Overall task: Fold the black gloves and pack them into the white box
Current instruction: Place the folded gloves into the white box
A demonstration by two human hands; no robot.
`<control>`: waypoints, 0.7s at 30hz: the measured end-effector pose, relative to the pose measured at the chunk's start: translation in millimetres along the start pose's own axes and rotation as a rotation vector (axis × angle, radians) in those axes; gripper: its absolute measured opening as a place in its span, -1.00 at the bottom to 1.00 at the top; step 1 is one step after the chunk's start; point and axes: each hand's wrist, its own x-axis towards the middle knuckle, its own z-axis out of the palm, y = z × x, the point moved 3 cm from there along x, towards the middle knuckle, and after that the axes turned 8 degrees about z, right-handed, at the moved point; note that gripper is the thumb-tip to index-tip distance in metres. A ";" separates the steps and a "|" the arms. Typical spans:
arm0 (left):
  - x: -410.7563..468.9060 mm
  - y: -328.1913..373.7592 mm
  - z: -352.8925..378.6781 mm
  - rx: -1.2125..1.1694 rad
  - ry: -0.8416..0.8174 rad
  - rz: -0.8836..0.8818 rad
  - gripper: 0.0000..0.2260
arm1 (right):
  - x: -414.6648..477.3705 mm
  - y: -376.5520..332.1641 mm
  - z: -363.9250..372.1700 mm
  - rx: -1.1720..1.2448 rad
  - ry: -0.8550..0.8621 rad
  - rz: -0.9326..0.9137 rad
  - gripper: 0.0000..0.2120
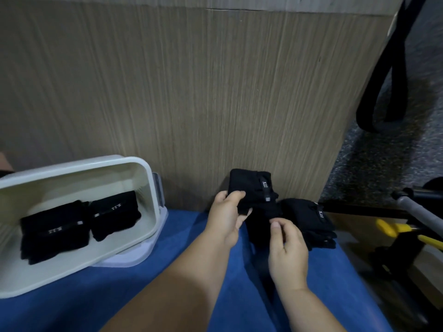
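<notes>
Gripped at its upper edge by the left hand [226, 213], a black glove [254, 188] is pinched lower down by the right hand [287, 250] over the blue cloth [167, 259]. A second glove [309, 216] is laid just beside it. Two folded gloves [55, 228] are packed side by side in the white box [143, 168] at the left.

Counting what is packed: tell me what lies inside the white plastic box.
Two folded black fabric glove bundles lie side by side on the white plastic box floor. Whatever is under them is covered.
</notes>
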 end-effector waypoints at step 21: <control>-56.5 103.2 -182.4 0.371 -0.125 -0.136 -0.85 | -64.2 -97.7 127.0 0.593 -1.040 0.765 -0.58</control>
